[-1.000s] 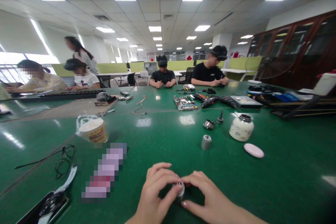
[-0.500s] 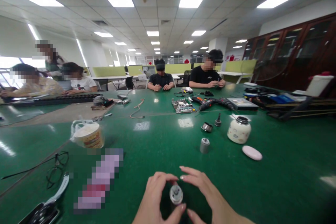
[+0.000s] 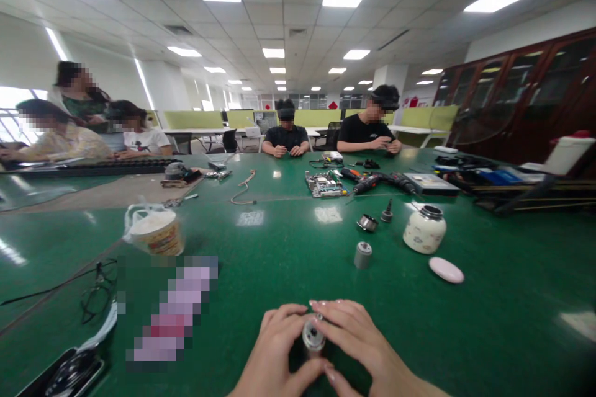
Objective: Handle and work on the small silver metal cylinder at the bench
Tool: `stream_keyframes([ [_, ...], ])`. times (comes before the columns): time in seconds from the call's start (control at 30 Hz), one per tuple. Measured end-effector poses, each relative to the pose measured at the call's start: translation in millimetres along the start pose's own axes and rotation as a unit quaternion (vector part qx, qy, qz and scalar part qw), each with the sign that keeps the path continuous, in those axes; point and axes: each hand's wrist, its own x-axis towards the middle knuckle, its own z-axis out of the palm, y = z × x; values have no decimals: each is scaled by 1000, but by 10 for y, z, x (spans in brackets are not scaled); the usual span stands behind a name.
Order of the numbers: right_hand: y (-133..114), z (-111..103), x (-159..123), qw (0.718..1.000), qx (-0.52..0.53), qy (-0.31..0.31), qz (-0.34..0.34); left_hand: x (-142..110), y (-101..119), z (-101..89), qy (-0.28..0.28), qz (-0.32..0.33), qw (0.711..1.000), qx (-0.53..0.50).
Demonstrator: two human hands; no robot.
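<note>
Since half a second ago the right hand (image 3: 363, 341) has closed in: its fingers, then standing off with a gap, now lean over the far right of the metal cylinder (image 3: 313, 338). At back left, the standing person (image 3: 79, 96) has shifted posture.

Dial centred on that cylinder, twelve straight ahead. It sits at the near edge of view, between the palms, round top with small holes facing up. Left hand (image 3: 284, 347) clamped on it: fingers round the nine-o'clock side, thumb along the near side. Right fingertips at the rim around one, bunched; right thumb just beside the left one. Whether the right hand truly grips, cannot tell.

Green tabletop (image 3: 503, 304) all round. At one o'clock, a second metal cylinder (image 3: 363, 255), upright, well apart from the hands; farther on that line, a dark metal ring (image 3: 367, 223) and a small shafted part (image 3: 387, 211), near each other. Cream jar (image 3: 424, 232), mouth uncovered, between one and two; pale pink oval lid (image 3: 446, 270) flat at two. Twelve, far off: circuit board (image 3: 326, 185), power drill (image 3: 365, 184) just right of it. Ten: bagged paper tub (image 3: 162, 234).
</note>
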Motion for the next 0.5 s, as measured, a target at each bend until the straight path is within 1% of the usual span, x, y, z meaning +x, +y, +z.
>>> stream_keyframes([
  [0.03, 2, -9, -5, 999, -16, 12, 48, -1, -1, -2, 1, -3, 1000, 2],
  [0.1, 31, -12, -27, 986, -53, 20, 155, -6, 8, -6, 5, -12, 1000, 4],
  [0.17, 86, 6, -63, 970, -80, -4, 230, -12, 21, -8, 8, -23, 1000, 3],
  [0.2, 114, 21, -82, 964, -88, -27, 249, -15, 26, -7, 8, -27, 1000, 2],
  [0.27, 158, 50, -113, 957, -97, -68, 265, -18, 29, -3, 6, -33, 999, -4],
  [0.3, 169, 61, -123, 955, -99, -79, 267, -18, 25, 1, 5, -33, 999, -7],
  [0.5, 161, 70, -132, 961, -107, -61, 246, -15, -22, 21, 13, -30, 999, -14],
])
